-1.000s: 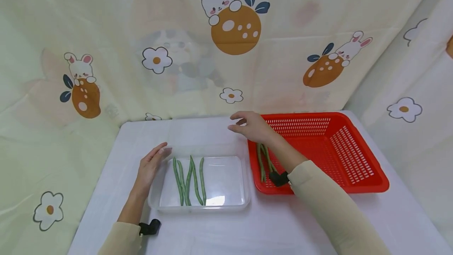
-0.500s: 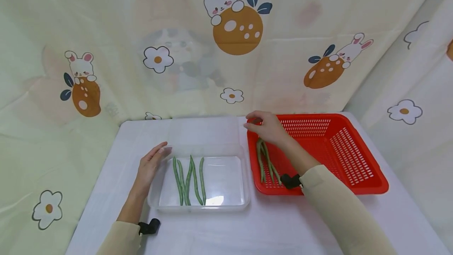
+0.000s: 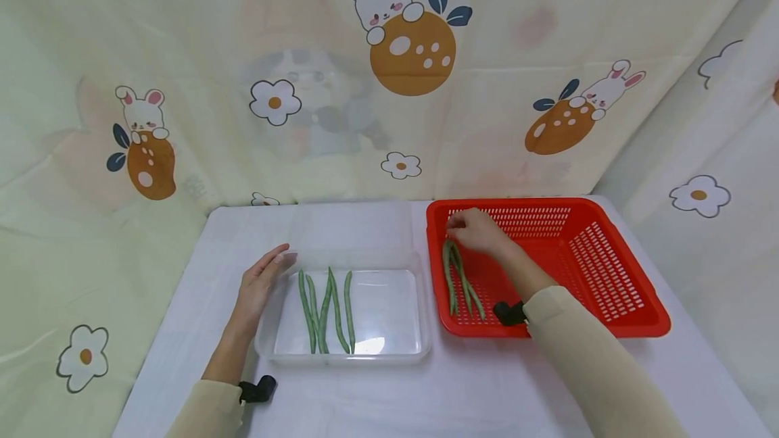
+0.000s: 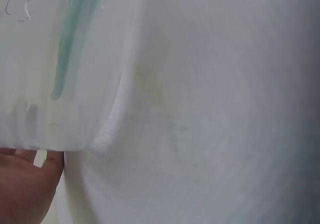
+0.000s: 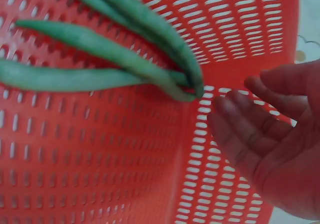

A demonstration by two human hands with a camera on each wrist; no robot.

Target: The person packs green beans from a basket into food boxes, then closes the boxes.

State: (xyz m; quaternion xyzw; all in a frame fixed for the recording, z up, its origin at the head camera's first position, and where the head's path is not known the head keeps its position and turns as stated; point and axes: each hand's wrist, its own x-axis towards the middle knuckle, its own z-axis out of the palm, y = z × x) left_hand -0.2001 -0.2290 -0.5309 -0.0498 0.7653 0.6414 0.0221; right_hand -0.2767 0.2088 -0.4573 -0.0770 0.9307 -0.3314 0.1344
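A clear plastic container (image 3: 389, 309) holds several green beans (image 3: 348, 303) lying lengthwise. At its left side my left hand (image 3: 258, 282) touches the far corner with its fingers fairly straight; the left wrist view has those fingers at the container's wall (image 4: 30, 129). My right hand (image 3: 477, 230) reaches into a red plastic basket (image 3: 548, 269), over its far left part. More green beans (image 5: 125, 59) lie there in a loose bunch. The right wrist view has the fingertips (image 5: 220, 104) just beside the beans' ends, loosely bent and holding nothing.
Container and basket stand side by side on a white-covered table (image 3: 365, 397). A patterned curtain (image 3: 475, 127) hangs right behind the table. Black wrist cameras sit at both cuffs.
My right hand has moved right and down, from beyond the basket's left rim to inside it near the beans. The left hand and the container have stayed in place.
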